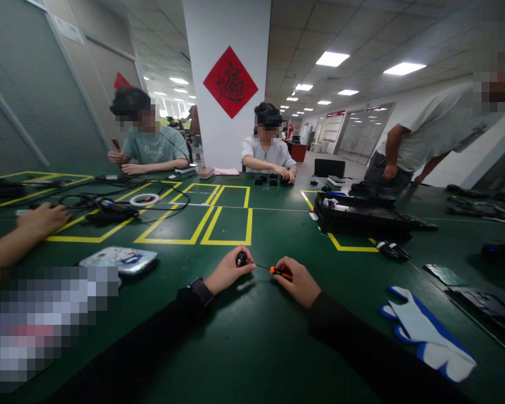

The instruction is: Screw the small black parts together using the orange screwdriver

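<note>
Left hand: my left hand (229, 270) pinches a small black round thing (241, 258) between thumb and fingers, just above the worktop (235, 342).
Right hand: my right hand (298, 281) is wrapped around the orange and black handle of a screwdriver (283, 273).
Screwdriver tip: it points at the black thing; I can't tell if they touch.
What could slip: if I push too hard, the tip might skid off and poke my left thumb, as it is so near.
What could drop: the black thing is little, so a loose pinch could let it fall and roll away.
Worktop: green, with yellow tape (226, 243) in box shapes. A white and blue glove (431, 331) lies on my right, past it a big black case (362, 216). On my left are a shiny picture case (120, 260), black wires (109, 209) and another person's hand (46, 219).
Room: two people sit across from me and one stands at the right. A white post (227, 146) wears a red paper diamond (230, 82), and bright lights (332, 59) shine above.
</note>
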### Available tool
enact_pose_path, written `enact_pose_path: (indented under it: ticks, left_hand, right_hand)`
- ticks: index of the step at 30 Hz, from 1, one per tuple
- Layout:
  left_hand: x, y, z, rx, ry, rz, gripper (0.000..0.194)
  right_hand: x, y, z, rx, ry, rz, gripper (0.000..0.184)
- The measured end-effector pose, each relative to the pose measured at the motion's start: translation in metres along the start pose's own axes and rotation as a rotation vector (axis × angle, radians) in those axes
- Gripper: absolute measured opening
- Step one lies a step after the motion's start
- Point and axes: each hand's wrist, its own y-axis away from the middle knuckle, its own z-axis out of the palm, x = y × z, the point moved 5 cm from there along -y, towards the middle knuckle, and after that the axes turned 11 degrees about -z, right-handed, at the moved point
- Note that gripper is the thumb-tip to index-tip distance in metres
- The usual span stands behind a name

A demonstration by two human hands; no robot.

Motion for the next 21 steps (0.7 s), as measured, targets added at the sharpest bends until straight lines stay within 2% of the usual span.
enact_pose_path:
  ticks: [21]
  left_hand:
    - [0.0027,0.0009,-0.0015,0.007,0.029,-0.008,0.018]
  right_hand:
    - [-0.0005,-0.0012,-0.0002,0.016,-0.016,0.03,0.015]
